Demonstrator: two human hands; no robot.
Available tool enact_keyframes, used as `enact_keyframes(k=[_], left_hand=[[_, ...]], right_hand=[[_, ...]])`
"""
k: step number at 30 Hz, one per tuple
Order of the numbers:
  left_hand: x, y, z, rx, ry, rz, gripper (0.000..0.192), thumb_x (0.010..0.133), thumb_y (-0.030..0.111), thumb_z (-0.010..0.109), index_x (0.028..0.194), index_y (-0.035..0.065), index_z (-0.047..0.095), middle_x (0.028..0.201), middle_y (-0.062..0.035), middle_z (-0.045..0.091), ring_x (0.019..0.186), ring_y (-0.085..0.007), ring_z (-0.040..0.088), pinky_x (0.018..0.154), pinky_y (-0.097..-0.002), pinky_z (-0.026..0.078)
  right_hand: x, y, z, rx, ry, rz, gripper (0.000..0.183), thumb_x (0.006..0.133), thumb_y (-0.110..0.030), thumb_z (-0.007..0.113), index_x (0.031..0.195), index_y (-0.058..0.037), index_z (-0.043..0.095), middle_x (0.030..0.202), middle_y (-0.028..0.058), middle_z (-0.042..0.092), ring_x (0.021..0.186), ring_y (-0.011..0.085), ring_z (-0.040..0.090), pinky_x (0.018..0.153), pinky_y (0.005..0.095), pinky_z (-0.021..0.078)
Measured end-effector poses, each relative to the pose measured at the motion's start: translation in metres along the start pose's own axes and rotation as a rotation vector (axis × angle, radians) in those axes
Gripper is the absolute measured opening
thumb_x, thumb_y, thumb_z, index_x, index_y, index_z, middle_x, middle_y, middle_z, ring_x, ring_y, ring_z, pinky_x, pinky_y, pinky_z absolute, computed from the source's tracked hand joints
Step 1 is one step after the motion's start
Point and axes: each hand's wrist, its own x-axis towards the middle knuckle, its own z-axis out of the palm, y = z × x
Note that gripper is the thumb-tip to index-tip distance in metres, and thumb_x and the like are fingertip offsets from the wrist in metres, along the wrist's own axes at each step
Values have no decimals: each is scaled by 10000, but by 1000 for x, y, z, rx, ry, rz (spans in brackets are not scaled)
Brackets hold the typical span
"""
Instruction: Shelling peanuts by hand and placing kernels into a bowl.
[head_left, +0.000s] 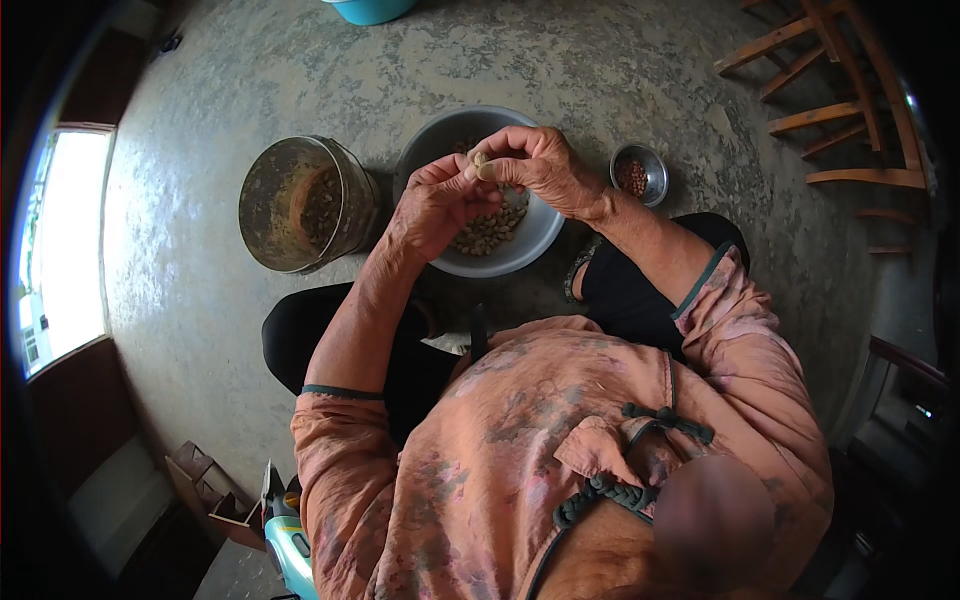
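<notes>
Above a grey basin (536, 244), my two hands meet at the fingertips around one unshelled peanut (479, 159). My left hand (442, 202) pinches it from the left, with the other fingers curled. From the right, my right hand (536, 165) has its thumb and forefinger on the same peanut. Unshelled peanuts (491, 231) lie in the basin below. On the floor to the right stands a small metal bowl (658, 171) with reddish shelled peanuts (631, 177). A worn metal bucket (281, 202) at the left holds what look like shells (321, 206).
Wooden chairs (817, 116) stand at the upper right on the concrete floor (600, 67). A blue basin (367, 9) shows at the top edge. My knees flank the near side of the grey basin. A wooden box (232, 521) and a teal-and-white object (289, 551) are at the lower left.
</notes>
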Motion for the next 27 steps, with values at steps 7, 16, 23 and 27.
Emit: enact_keyframes(k=[7, 16, 23, 27], left_hand=[[1, -3, -3, -21, -20, -29, 155, 902, 199, 525, 875, 49, 550, 843, -51, 595, 817, -172, 611, 778, -345, 501], [1, -1, -1, 23, 23, -41, 209, 901, 231, 529, 943, 28, 554, 868, -69, 612, 810, -173, 617, 755, -339, 508], [-3, 9, 1, 301, 158, -76, 248, 871, 266, 572, 840, 20, 574, 739, -60, 595, 632, -134, 574, 624, -243, 467], [-5, 11, 11, 296, 146, -18, 249, 873, 268, 566, 836, 22, 566, 723, -60, 587, 604, -141, 565, 591, -233, 446]], right_hand=[[5, 5, -10, -432, 39, -255, 65, 769, -80, 666, 785, -17, 659, 773, 41, 613, 732, 101, 591, 661, 235, 467], [9, 10, -12, -474, 16, -215, 75, 750, -73, 672, 794, -15, 653, 743, 45, 600, 677, 117, 586, 618, 254, 463], [10, 14, -12, -631, -41, -343, 144, 714, -127, 711, 845, -72, 689, 729, 33, 598, 686, 126, 563, 631, 255, 445], [13, 15, -14, -358, -105, -253, 148, 776, -126, 689, 904, -53, 681, 772, -5, 606, 702, 85, 564, 617, 220, 463]])
